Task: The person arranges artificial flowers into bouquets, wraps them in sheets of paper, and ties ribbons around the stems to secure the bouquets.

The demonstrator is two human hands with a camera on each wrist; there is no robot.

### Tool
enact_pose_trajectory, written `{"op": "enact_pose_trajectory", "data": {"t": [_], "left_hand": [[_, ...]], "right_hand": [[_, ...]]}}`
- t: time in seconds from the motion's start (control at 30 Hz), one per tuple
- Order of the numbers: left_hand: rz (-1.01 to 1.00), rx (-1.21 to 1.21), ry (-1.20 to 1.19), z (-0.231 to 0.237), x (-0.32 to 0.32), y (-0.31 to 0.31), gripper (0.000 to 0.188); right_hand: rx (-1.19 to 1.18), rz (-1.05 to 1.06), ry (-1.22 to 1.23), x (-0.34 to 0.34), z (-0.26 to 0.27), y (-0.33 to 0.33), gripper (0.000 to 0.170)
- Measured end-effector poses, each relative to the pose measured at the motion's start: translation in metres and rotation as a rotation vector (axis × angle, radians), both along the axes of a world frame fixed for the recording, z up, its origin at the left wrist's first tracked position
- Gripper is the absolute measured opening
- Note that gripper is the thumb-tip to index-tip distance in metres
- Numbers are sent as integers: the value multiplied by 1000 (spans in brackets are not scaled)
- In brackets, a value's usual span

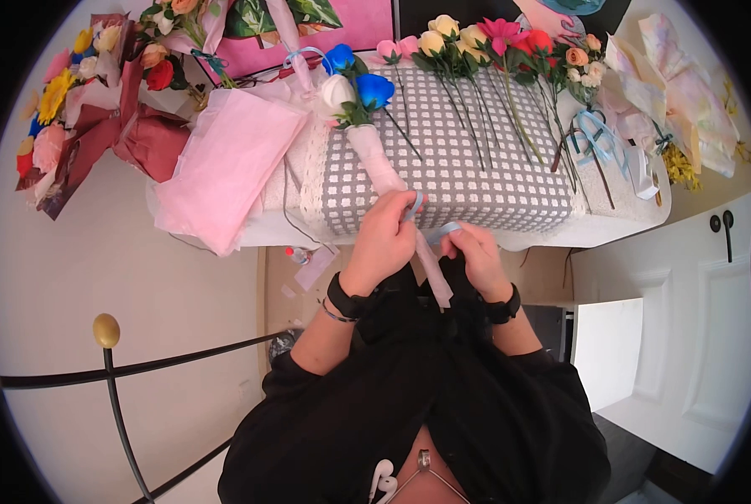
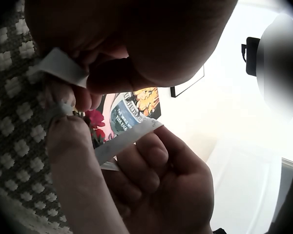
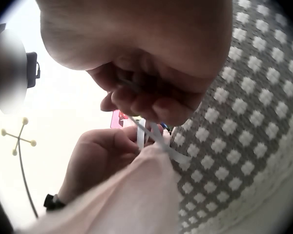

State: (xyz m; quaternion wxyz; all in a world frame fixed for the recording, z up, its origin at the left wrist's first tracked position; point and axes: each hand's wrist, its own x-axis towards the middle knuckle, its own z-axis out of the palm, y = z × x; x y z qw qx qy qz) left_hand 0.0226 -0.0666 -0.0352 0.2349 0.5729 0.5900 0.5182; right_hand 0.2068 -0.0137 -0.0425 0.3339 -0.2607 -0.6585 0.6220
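A bundle of two blue roses [image 1: 374, 90] and a white rose [image 1: 336, 95] lies on the checked cloth, its stems wrapped in pale pink paper [image 1: 374, 160]. The paper tail hangs past the table's front edge. A light blue ribbon [image 2: 63, 68] goes around the wrapped stems. My left hand [image 1: 384, 231] is at the wrap and pinches the ribbon between thumb and fingers. Off to its right, my right hand [image 1: 479, 256] grips another length of the ribbon with curled fingers. In the left wrist view that length [image 2: 132, 139] runs slanting across the right fingers.
Pink wrapping sheets [image 1: 232, 160] lie at the left of the table. Loose flowers, including yellow roses [image 1: 442, 38] and a magenta flower [image 1: 503, 35], line the back. Finished-looking bouquets stand at far left [image 1: 98, 109] and far right. A blue ribbon bow [image 1: 598, 139] lies at right.
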Motion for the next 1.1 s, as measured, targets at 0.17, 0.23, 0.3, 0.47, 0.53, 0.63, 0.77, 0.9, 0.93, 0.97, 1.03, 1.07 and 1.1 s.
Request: {"op": "enact_pose_trajectory", "data": {"t": [0.17,0.23,0.3,0.47,0.53,0.63,0.77,0.9,0.93,0.97,1.03,1.07,1.1], "left_hand": [[-108,17,153,9,-7,-2,37],[-217,-70,103,14,-12,-3,36],[-299,-67,179,20,-20,-2,32],[-413,-145,240,33,-21,0,24],[-334,-121,262,27,-18,1,19],[-304,-71,126,32,-10,-1,18],[-372,-190,214,16,-25,-1,28],[-359,-257,224,25,-24,-3,32],[-355,-270,258,26,-24,-2,33],[-355,-271,257,26,-24,-3,33],[-360,-228,237,26,-23,-2,33],[-360,-226,237,27,-23,-2,33],[-359,-210,265,29,-22,-2,33]], "right_hand": [[438,186,-80,-11,41,6,18],[582,175,-48,-14,53,9,14],[728,199,-162,-16,62,17,14],[802,88,-192,-28,63,23,20],[775,35,-209,-29,64,25,21],[555,53,-197,-26,67,28,23],[380,58,-324,-22,53,28,26],[357,45,-428,-23,45,23,24],[357,45,-428,-23,45,22,24],[352,23,-426,-23,45,20,23],[347,0,-423,-23,45,17,23],[311,-39,-404,-23,46,15,23],[275,-77,-386,-23,47,13,22]]}}
